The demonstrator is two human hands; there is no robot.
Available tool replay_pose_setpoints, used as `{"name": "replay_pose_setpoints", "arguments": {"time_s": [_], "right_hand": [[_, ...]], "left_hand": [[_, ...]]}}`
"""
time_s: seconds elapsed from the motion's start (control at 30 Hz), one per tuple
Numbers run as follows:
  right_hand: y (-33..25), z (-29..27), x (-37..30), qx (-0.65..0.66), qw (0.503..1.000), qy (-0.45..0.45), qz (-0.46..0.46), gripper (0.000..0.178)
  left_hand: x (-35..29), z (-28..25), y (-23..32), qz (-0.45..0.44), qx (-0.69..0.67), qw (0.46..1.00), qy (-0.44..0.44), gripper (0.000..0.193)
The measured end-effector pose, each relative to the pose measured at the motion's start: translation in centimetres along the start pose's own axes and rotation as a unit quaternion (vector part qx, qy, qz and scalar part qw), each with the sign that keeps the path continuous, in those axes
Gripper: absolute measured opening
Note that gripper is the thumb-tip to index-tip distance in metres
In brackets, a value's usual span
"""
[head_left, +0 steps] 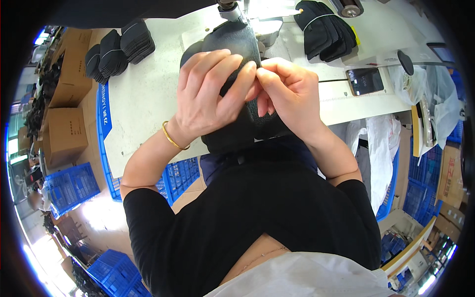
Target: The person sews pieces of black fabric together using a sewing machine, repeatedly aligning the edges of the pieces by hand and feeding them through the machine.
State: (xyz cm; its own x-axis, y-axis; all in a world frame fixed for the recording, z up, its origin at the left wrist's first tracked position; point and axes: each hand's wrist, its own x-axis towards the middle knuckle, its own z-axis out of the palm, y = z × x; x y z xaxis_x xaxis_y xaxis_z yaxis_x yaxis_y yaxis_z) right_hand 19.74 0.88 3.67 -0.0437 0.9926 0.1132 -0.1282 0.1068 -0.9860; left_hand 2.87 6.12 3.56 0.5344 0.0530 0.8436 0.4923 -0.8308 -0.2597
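Observation:
A black fabric piece (pixel 230 39) lies under the needle end of a sewing machine (pixel 231 11) and hangs down toward my lap, with a mesh-textured part (pixel 263 115) along its near side. My left hand (pixel 210 91) rests over it, fingers bent, its fingertips gripping near the right edge. Thumb and forefinger of my right hand (pixel 289 94) pinch that same edge, right against the left fingertips. What exactly lies between the fingertips is too small to make out. A gold bangle (pixel 173 136) circles my left wrist.
Tied stacks of black fabric pieces lie at the back left (pixel 136 42) and back right (pixel 326 32) of the white table (pixel 148 94). A phone (pixel 365 81) sits at the right. Blue crates (pixel 74 188) and cardboard boxes (pixel 64 136) stand on the floor to the left.

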Motion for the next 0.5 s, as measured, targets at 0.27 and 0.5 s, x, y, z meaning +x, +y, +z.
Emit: {"name": "replay_pose_setpoints", "arguments": {"time_s": [0.27, 0.5], "right_hand": [[0.6, -0.2, 2.3, 0.007, 0.999, 0.003, -0.036, 0.022], [1.1, -0.3, 3.9, -0.015, 0.997, 0.010, -0.081, 0.021]], "left_hand": [[-0.5, 1.5, -2.5, 0.037, -0.012, 0.999, 0.001, 0.036], [-0.1, 2.7, -4.3, 0.044, -0.024, 0.999, 0.008, 0.031]]}}
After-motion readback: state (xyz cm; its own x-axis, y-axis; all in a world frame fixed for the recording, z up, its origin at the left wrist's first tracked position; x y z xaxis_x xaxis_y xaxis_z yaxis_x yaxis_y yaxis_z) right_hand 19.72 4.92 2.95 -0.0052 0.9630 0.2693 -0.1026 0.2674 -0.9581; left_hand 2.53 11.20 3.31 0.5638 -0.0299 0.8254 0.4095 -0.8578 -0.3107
